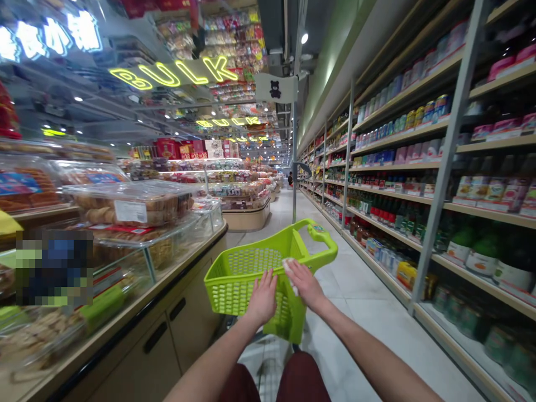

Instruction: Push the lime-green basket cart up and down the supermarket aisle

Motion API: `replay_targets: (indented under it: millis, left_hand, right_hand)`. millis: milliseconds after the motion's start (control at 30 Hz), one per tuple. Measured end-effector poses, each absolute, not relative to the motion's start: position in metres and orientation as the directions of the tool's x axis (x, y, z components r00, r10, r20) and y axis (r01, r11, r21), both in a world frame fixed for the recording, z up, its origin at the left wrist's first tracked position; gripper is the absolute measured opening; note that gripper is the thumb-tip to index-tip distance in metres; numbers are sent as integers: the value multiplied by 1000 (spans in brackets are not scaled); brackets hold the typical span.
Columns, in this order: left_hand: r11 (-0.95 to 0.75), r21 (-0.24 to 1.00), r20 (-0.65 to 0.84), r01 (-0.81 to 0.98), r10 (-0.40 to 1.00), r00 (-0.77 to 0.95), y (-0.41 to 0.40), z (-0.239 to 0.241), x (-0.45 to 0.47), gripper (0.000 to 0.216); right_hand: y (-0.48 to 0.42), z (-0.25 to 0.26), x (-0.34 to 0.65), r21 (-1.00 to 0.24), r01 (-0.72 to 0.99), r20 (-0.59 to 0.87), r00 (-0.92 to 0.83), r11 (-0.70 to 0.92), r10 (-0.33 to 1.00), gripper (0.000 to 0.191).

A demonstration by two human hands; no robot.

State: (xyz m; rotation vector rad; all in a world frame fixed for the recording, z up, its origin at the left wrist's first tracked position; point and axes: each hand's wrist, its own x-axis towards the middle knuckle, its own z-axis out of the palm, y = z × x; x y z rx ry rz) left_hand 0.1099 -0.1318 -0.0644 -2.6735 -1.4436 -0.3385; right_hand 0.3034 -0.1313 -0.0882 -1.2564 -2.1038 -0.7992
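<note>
A bright green shopping cart (245, 254) with a perforated basket stands right in front of my knees, its handle to the right. My left hand (263, 296) rests its outstretched fingers on the near rim of the basket and holds nothing. Under the fingers of my right hand (305, 283) is a crumpled white cloth or tissue (290, 269), pressed against the cart's rim below the handle (329, 245). Part of the cloth is hidden by that hand. A grey pole (294, 167) with a small bear flag (275, 88) rises behind the cart.
On my left runs a counter (184, 312) with clear boxes of baked snacks (129, 204). Tall shelves (444, 145) of cans and bottles line the right side. A pale tiled floor (347, 335) lies between. Far down the aisle is a person (290, 178).
</note>
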Motion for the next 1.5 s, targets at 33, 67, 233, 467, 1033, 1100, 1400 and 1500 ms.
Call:
replay_targets:
  millis: [33,67,233,467,1033,1100,1400,1500]
  left_hand:
    - [-554,26,235,832,813,533,-133,-62,112,67]
    - [-556,23,236,831,811,536,-134,-61,114,67]
    - [-588,21,223,809,791,569,-141,-63,128,67]
    - [-640,18,213,768,753,623,-146,-67,137,67]
    - [-686,33,232,727,712,662,-146,-66,151,69]
    - [-678,34,235,734,719,654,-143,-66,148,69]
    - [-448,96,217,889,881,421,-90,-71,100,67]
    - [-340,136,134,931,937,323,-76,-84,88,69]
  right_hand:
    - [-133,-75,311,184,920,766,-355,347,535,50]
    - [-134,-65,320,159,938,807,-304,309,507,52]
    - [-143,-74,346,140,959,801,-256,248,541,51]
    - [-162,-134,326,140,915,510,-394,378,765,48]
    - [-130,-64,330,75,976,630,-206,205,749,45]
    - [-126,-67,313,106,952,555,-296,287,778,43]
    - [-127,-24,372,84,996,651,-77,29,755,47]
    - [-128,-26,375,90,996,657,-64,6,751,47]
